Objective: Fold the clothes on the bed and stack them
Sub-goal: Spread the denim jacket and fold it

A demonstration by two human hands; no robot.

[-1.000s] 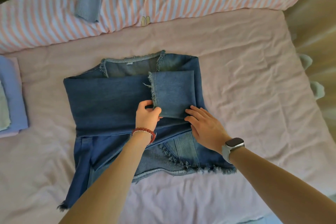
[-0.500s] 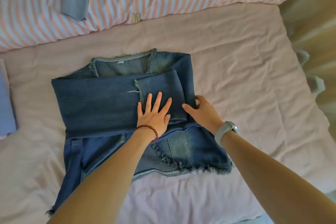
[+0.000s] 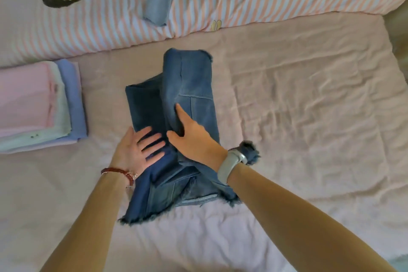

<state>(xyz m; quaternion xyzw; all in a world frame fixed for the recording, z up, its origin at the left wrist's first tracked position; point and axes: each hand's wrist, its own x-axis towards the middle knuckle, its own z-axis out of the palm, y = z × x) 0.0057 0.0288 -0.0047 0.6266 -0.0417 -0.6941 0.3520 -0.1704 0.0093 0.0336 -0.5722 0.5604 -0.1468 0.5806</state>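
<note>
Hands both lie open: left hand (image 3: 141,150) flat on the denim jacket (image 3: 189,86), right hand (image 3: 194,134) pressing its fold; smooth outward before folding again.

The folded stack (image 3: 33,106) runs off the frame's left edge.

A: Denim jacket (image 3: 189,95) is narrowing. Its right side is now lying folded over the middle, where a second ago it was spread wide with a sleeve across.

B: Hands?

A: Right hand (image 3: 194,137) is pressing the folded flap; left hand (image 3: 138,150) is flattening the left part, fingers spread.
</note>
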